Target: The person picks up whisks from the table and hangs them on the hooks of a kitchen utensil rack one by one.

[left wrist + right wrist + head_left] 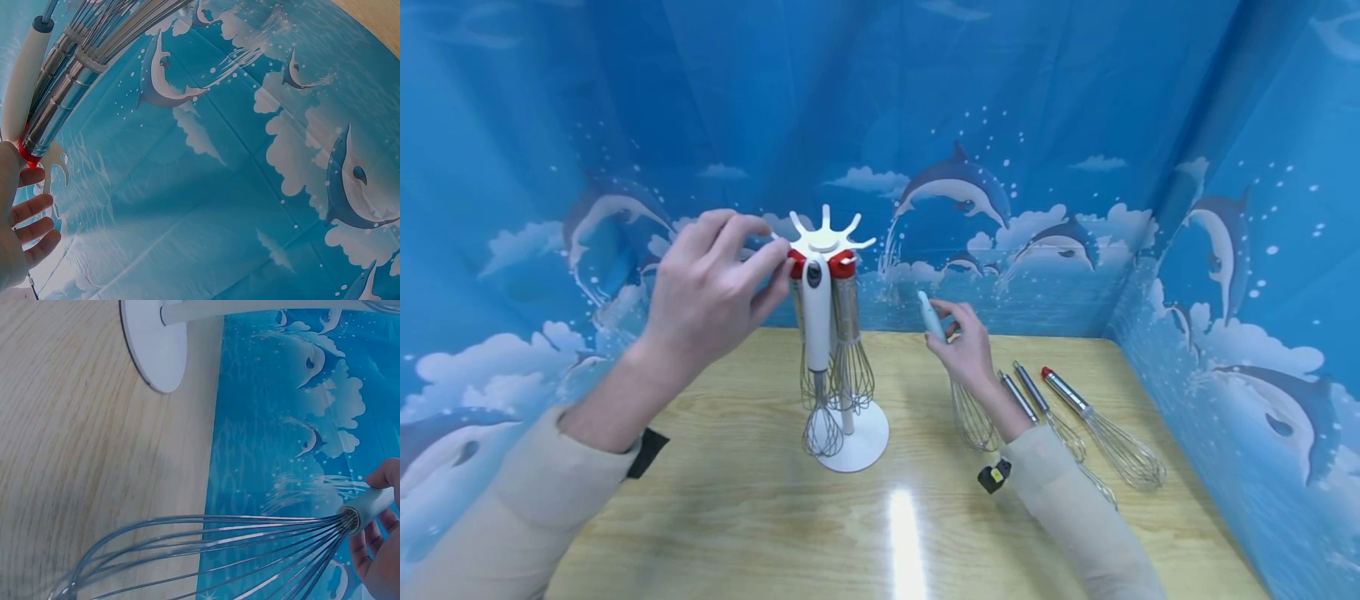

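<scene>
The left grip [11, 244] is beside a red-ended metal whisk [56, 115].

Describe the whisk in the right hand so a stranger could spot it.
On the table, find the white stand. To its right, the right hand holds the whisk. Its pale blue handle sets it apart from the white-handled whisk hanging on the stand and the red-ended metal one lying farther right.

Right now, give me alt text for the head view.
A person's right hand holds a wire whisk with a pale blue handle beside a white round-based stand hung with wire whisks; the left hand is at the stand's top. Three metal wire whisks lie on the pale wooden table.
</scene>
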The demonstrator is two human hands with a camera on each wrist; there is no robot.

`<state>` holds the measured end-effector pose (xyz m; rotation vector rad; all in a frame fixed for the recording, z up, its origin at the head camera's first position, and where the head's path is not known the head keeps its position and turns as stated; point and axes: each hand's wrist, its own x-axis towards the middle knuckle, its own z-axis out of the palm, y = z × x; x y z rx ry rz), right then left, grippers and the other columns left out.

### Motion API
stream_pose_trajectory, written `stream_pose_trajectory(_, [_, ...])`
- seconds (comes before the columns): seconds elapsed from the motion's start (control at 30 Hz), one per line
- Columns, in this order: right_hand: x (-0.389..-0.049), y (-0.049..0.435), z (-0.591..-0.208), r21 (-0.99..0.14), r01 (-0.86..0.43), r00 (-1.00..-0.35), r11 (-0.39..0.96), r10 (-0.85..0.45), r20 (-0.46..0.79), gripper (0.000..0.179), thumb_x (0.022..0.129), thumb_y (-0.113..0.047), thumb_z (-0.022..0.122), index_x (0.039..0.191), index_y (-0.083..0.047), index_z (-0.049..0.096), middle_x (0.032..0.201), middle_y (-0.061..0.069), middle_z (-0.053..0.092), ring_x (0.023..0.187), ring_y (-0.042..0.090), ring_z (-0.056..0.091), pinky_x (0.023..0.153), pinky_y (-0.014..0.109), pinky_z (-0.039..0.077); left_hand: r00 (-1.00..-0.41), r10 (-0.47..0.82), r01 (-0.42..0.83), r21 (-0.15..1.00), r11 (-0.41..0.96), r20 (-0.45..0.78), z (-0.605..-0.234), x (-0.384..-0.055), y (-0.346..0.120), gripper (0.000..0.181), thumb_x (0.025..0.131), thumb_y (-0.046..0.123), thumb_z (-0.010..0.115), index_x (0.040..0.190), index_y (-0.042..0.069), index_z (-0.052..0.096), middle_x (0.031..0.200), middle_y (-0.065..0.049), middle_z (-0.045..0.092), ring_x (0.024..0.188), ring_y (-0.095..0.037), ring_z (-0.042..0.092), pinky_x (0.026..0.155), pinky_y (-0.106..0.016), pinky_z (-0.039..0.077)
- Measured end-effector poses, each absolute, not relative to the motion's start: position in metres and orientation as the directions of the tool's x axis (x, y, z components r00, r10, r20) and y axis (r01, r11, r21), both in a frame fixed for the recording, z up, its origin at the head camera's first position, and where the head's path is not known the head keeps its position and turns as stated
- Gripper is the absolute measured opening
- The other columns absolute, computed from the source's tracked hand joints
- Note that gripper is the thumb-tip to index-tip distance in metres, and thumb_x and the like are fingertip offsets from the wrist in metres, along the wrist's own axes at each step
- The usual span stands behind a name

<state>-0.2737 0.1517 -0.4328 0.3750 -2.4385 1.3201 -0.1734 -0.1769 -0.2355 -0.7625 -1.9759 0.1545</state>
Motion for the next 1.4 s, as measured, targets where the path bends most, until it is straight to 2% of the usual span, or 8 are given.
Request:
stream_pose_trajectory(0.27, [-0.267, 0.146, -0.424, -0.745, -0.437, -0.879, 0.503, -0.064, 0.472, 0.053, 0.088, -0.001, 0.079, 0.139, -0.012, 0.066, 0.118, 0.014, 0.064, 0.08, 0.02, 0.059, 0.063, 0.018, 0.051, -0.331, 0.572, 0.446, -0.409, 0.796, 0.751, -0.236, -0.173, -0.178, 0.025, 0.104, 0.022, 0.059, 0.109, 0.002, 0.074, 0.11, -0.023, 0.074, 0.103, -0.042, 0.067, 0.083, -0.048, 0.061])
stream_pose_trajectory(0.43, [-0.261, 0.142, -0.418, -0.742, -0.468, -0.861, 0.48, -0.057, 0.506, 0.053, 0.087, -0.001, 0.079, 0.138, -0.012, 0.067, 0.117, 0.015, 0.064, 0.08, 0.02, 0.06, 0.065, 0.019, 0.051, -0.334, 0.571, 0.445, -0.408, 0.797, 0.75, -0.236, -0.173, -0.178, 0.025, 0.104, 0.021, 0.059, 0.109, 0.002, 0.074, 0.11, -0.023, 0.074, 0.103, -0.042, 0.067, 0.083, -0.048, 0.061])
stream_pose_trajectory(0.87, [-0.246, 0.129, -0.402, -0.723, -0.566, -0.799, 0.396, -0.049, 0.599, 0.052, 0.085, 0.003, 0.079, 0.134, -0.01, 0.07, 0.114, 0.017, 0.063, 0.077, 0.02, 0.058, 0.061, 0.016, 0.049, -0.327, 0.567, 0.452, -0.402, 0.796, 0.756, -0.236, -0.173, -0.178, 0.025, 0.104, 0.021, 0.06, 0.108, 0.002, 0.074, 0.11, -0.023, 0.074, 0.102, -0.042, 0.067, 0.083, -0.049, 0.061])
stream_pose_trajectory(1.2, [-0.236, 0.122, -0.389, -0.697, -0.61, -0.766, 0.377, -0.056, 0.64, 0.053, 0.083, 0.004, 0.08, 0.133, -0.007, 0.069, 0.115, 0.018, 0.063, 0.078, 0.017, 0.058, 0.06, 0.02, 0.053, -0.333, 0.569, 0.448, -0.405, 0.797, 0.752, -0.236, -0.173, -0.178, 0.025, 0.104, 0.021, 0.059, 0.108, 0.002, 0.074, 0.11, -0.023, 0.074, 0.102, -0.042, 0.067, 0.085, -0.049, 0.061])
stream_pose_trajectory(1.4, [-0.23, 0.118, -0.38, -0.684, -0.637, -0.745, 0.355, -0.057, 0.664, 0.052, 0.083, 0.005, 0.08, 0.133, -0.006, 0.069, 0.115, 0.022, 0.063, 0.078, 0.018, 0.057, 0.06, 0.017, 0.052, -0.332, 0.569, 0.443, -0.408, 0.798, 0.752, -0.235, -0.173, -0.178, 0.025, 0.104, 0.021, 0.059, 0.108, 0.002, 0.074, 0.109, -0.023, 0.074, 0.102, -0.042, 0.067, 0.084, -0.048, 0.061])
